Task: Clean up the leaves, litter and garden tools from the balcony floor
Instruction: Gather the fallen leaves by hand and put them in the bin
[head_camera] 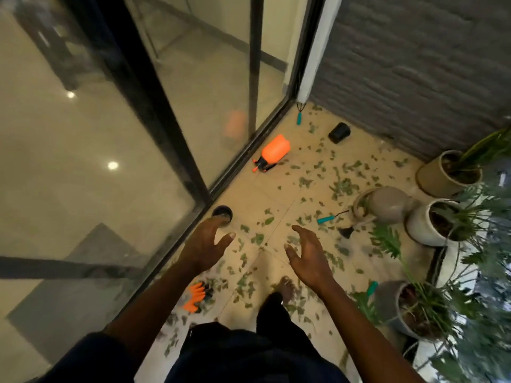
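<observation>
Green leaves (343, 186) lie scattered over the beige balcony tiles. An orange spray bottle (272, 152) lies on its side by the glass door track. Teal-handled tools lie in the far corner (299, 118), in the middle (326, 219) and by a near pot (372, 288). Orange-clawed garden gloves (197, 296) lie near my left forearm. A small black pot (339, 132) lies tipped at the back; another black pot (222, 214) stands by the door. My left hand (206, 243) and right hand (305, 258) hover above the floor, fingers spread, holding nothing.
Sliding glass doors (154, 134) run along the left. A grey wall (414, 64) closes the back. Potted plants (448, 172) line the right side, and a grey pot (387, 204) lies toppled among them. My bare foot (286, 287) stands on leaves.
</observation>
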The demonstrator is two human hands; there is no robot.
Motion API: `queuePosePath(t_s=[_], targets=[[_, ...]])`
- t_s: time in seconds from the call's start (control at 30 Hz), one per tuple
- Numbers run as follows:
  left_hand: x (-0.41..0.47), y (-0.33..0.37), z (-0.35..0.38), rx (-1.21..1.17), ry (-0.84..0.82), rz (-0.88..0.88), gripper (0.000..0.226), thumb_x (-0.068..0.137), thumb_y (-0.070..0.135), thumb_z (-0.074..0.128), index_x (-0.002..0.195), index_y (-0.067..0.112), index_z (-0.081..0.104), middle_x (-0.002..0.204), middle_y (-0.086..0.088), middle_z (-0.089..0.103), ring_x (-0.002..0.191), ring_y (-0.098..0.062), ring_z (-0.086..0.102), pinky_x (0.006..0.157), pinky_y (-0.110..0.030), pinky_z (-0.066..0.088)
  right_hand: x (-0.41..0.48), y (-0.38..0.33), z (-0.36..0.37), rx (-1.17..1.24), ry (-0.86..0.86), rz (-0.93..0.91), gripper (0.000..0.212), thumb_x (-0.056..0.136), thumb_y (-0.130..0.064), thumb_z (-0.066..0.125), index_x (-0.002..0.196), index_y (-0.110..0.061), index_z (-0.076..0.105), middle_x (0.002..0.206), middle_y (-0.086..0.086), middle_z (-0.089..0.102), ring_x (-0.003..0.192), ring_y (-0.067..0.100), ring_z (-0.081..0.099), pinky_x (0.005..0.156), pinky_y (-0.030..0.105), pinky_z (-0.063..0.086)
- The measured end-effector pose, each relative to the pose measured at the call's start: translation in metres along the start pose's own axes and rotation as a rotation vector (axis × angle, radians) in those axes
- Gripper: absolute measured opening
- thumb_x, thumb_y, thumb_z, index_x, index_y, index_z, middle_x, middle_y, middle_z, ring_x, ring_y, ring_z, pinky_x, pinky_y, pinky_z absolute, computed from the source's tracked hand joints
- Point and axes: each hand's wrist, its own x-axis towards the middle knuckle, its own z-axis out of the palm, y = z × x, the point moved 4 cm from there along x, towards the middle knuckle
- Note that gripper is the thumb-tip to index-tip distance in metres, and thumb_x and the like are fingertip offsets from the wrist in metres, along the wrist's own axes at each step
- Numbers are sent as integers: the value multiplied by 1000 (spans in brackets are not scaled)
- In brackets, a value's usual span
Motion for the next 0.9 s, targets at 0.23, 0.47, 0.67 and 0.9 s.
queuePosePath(t_s=[0.23,0.47,0.67,0.9], targets=[[119,96,6,-6,-17,92,49,98,46,63,133,11,63,138,-9,60,128,-27,56,104,-34,43,72,35,-90,26,55,16,52,101,-30,60,150,-17,45,151,10,45,141,27,40,110,29,32],[239,146,16,27,-42,140,53,94,55,53,132,19,62,136,-2,63,127,-22,57,105,-35,43,157,63,-140,107,58,152,48,100,-24,61,146,-20,49,147,9,47,134,25,47,101,25,35],[371,172,15,42,-98,226,35,97,28,72,127,12,65,127,-11,68,116,-30,64,89,-28,41,250,73,-179,190,64,252,48,100,-22,61,147,-25,50,148,7,48,133,23,51,104,26,41],[497,223,-17,-6,-91,197,36,95,18,75,127,5,66,129,-15,67,114,-32,65,81,-16,32,346,50,-246,184,150,321,52,100,-25,63,149,-23,47,150,7,47,135,25,51,106,31,44]])
